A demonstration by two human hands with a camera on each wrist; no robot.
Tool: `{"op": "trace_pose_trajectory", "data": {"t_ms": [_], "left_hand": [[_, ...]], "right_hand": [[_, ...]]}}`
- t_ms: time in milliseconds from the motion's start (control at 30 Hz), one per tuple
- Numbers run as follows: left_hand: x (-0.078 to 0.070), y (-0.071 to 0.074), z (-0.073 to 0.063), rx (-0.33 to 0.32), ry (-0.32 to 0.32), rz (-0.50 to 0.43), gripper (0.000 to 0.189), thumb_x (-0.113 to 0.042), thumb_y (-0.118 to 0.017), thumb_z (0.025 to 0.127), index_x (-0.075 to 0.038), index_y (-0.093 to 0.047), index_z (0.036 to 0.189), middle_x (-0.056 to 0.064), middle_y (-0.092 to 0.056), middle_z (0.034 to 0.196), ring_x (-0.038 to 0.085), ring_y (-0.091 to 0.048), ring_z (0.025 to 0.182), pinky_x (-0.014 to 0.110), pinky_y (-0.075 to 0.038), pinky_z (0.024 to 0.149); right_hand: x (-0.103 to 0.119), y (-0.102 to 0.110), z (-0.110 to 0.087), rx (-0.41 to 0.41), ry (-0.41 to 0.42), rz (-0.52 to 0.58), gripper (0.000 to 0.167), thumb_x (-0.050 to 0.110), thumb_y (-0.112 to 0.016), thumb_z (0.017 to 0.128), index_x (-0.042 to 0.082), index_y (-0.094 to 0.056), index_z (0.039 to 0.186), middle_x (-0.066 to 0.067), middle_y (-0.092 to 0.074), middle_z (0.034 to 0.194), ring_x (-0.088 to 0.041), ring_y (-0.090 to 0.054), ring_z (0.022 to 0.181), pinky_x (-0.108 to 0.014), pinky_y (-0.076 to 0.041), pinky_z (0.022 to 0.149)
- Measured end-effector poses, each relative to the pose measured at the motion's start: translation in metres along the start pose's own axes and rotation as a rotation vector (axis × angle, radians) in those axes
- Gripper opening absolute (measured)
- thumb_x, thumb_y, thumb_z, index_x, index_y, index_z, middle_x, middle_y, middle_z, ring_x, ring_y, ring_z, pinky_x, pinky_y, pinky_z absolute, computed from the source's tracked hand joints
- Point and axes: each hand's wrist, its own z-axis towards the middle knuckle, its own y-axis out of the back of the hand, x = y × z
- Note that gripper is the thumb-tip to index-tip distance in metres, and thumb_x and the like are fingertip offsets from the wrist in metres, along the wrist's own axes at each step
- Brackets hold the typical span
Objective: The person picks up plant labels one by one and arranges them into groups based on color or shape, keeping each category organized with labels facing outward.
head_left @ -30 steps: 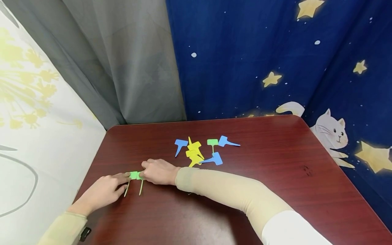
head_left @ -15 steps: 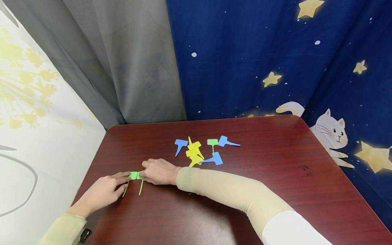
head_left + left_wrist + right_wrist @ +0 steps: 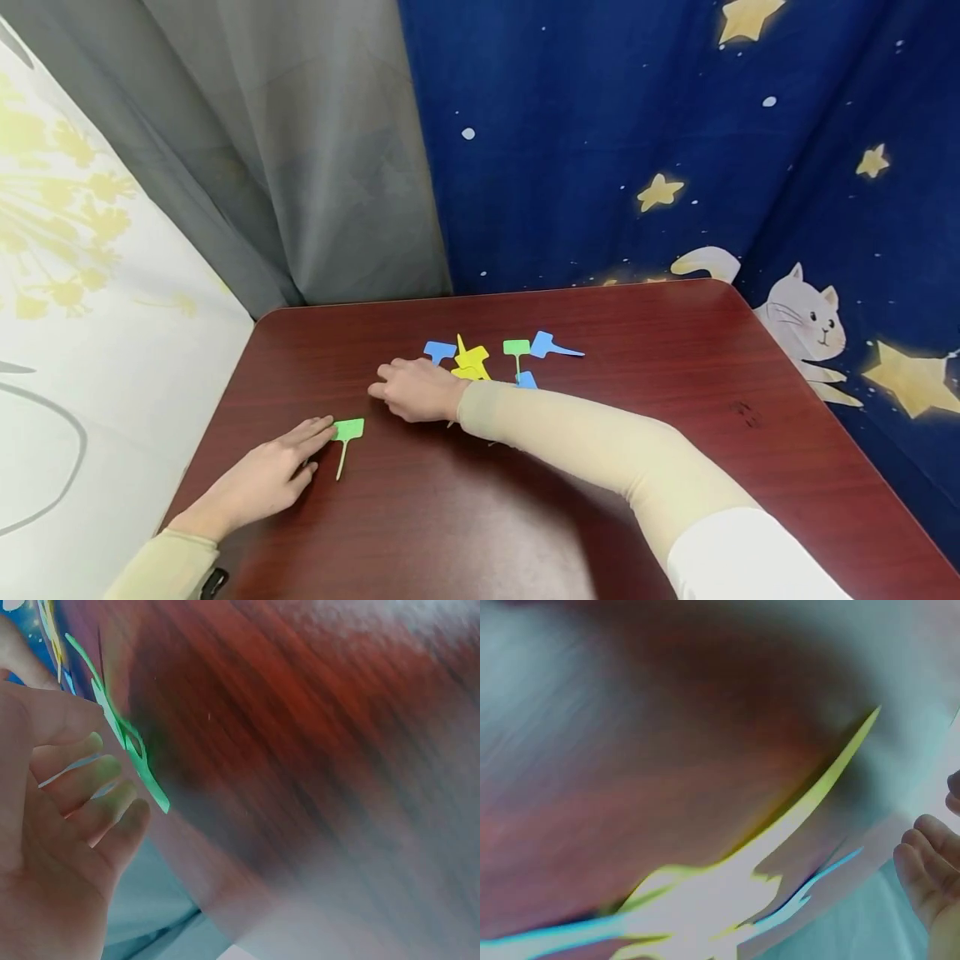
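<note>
My left hand (image 3: 272,473), fingers nearly straight, touches the left edge of a green T-shaped plant label (image 3: 349,429) lying on the table. In the left wrist view, two green labels (image 3: 154,784) show beside its fingertips, one overlapping the other; the hand hides one of them in the head view. My right hand (image 3: 418,390) is over the table with its fingers loosely bent and nothing seen in them. Just beyond it lies a pile of yellow plant labels (image 3: 472,360), partly hidden by the wrist. The right wrist view shows a yellow label (image 3: 806,810) close up.
Around the yellow pile lie a blue label (image 3: 439,350), another blue label (image 3: 547,344), a green label (image 3: 517,347) and a partly covered blue label (image 3: 527,380). A grey curtain (image 3: 352,167) and a blue starry curtain (image 3: 570,150) hang behind the dark red table (image 3: 675,358).
My right hand has left the green labels and moved right and away from me, towards the yellow pile. My left hand stays by the green labels, which have shifted slightly right.
</note>
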Motion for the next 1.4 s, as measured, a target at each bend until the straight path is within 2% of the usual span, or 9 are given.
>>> {"op": "trace_pose_trajectory", "data": {"t_ms": [200, 333, 400, 533, 667, 833, 1000, 1133, 1400], "left_hand": [[-0.005, -0.004, 0.001, 0.032, -0.021, 0.016, 0.061, -0.001, -0.064, 0.086, -0.003, -0.052, 0.146, 0.015, -0.046, 0.153, 0.035, -0.046, 0.138, 0.051, -0.047, 0.102], [-0.007, -0.007, 0.0, 0.009, -0.07, 0.057, 0.067, 0.002, -0.064, 0.081, -0.001, -0.051, 0.146, 0.015, -0.045, 0.154, 0.033, -0.046, 0.138, 0.046, -0.048, 0.101], [-0.007, -0.008, 0.0, -0.015, -0.09, 0.068, 0.07, 0.003, -0.065, 0.078, -0.001, -0.051, 0.146, 0.014, -0.045, 0.154, 0.032, -0.046, 0.138, 0.033, -0.04, 0.11], [-0.006, -0.012, 0.001, -0.037, -0.12, 0.062, 0.074, 0.004, -0.065, 0.075, -0.001, -0.049, 0.147, 0.014, -0.044, 0.154, 0.032, -0.046, 0.137, 0.009, -0.009, 0.114], [-0.005, -0.014, 0.002, -0.025, -0.127, 0.056, 0.077, 0.004, -0.065, 0.074, 0.0, -0.047, 0.149, 0.015, -0.042, 0.155, 0.033, -0.045, 0.139, 0.008, 0.0, 0.113], [-0.007, -0.013, 0.005, -0.039, -0.141, 0.064, 0.078, 0.005, -0.063, 0.073, 0.001, -0.046, 0.149, 0.016, -0.042, 0.155, 0.034, -0.043, 0.139, 0.015, -0.002, 0.117], [-0.01, -0.014, 0.006, -0.047, -0.161, 0.083, 0.075, 0.004, -0.061, 0.074, 0.002, -0.047, 0.148, 0.017, -0.042, 0.155, 0.033, -0.044, 0.139, 0.029, -0.02, 0.12], [-0.01, -0.014, 0.005, -0.03, -0.151, 0.106, 0.072, 0.003, -0.062, 0.076, 0.001, -0.049, 0.147, 0.015, -0.042, 0.155, 0.032, -0.044, 0.14, 0.042, -0.033, 0.115], [-0.01, -0.012, 0.005, 0.002, -0.133, 0.092, 0.07, 0.001, -0.063, 0.076, 0.002, -0.052, 0.145, 0.014, -0.044, 0.154, 0.031, -0.045, 0.139, 0.05, -0.04, 0.108]], "right_hand": [[-0.029, 0.001, -0.021, 0.045, 0.015, -0.051, 0.023, 0.018, -0.057, 0.097, 0.022, -0.068, 0.117, 0.002, -0.06, 0.101, -0.018, -0.056, 0.088, -0.028, -0.052, 0.072], [-0.05, 0.005, -0.037, 0.069, 0.01, -0.063, 0.024, 0.017, -0.058, 0.096, 0.022, -0.069, 0.118, 0.0, -0.062, 0.102, -0.019, -0.057, 0.09, -0.03, -0.054, 0.072], [-0.06, 0.007, -0.044, 0.078, 0.003, -0.057, 0.025, 0.016, -0.059, 0.096, 0.021, -0.069, 0.119, -0.001, -0.063, 0.103, -0.018, -0.057, 0.089, -0.03, -0.054, 0.07], [-0.077, 0.01, -0.056, 0.132, -0.019, -0.055, 0.027, 0.017, -0.061, 0.097, 0.021, -0.069, 0.122, -0.002, -0.065, 0.105, -0.017, -0.056, 0.086, -0.027, -0.053, 0.07], [-0.089, 0.013, -0.067, 0.186, -0.047, -0.061, 0.028, 0.016, -0.063, 0.098, 0.021, -0.069, 0.125, -0.003, -0.065, 0.104, -0.016, -0.055, 0.085, -0.025, -0.054, 0.07], [-0.1, 0.017, -0.081, 0.203, -0.072, -0.075, 0.035, 0.012, -0.067, 0.094, 0.023, -0.07, 0.127, -0.003, -0.065, 0.106, -0.018, -0.056, 0.088, -0.027, -0.055, 0.073], [-0.115, 0.019, -0.099, 0.246, -0.109, -0.08, 0.038, 0.007, -0.066, 0.094, 0.024, -0.069, 0.127, -0.002, -0.064, 0.107, -0.018, -0.057, 0.089, -0.029, -0.056, 0.074], [-0.127, 0.023, -0.112, 0.288, -0.147, -0.087, 0.038, 0.01, -0.071, 0.092, 0.023, -0.07, 0.128, -0.003, -0.066, 0.108, -0.019, -0.061, 0.09, -0.031, -0.057, 0.075], [-0.141, 0.022, -0.134, 0.32, -0.131, -0.102, 0.031, 0.015, -0.07, 0.092, 0.017, -0.072, 0.123, -0.003, -0.068, 0.101, -0.021, -0.064, 0.086, -0.034, -0.058, 0.073]]}}
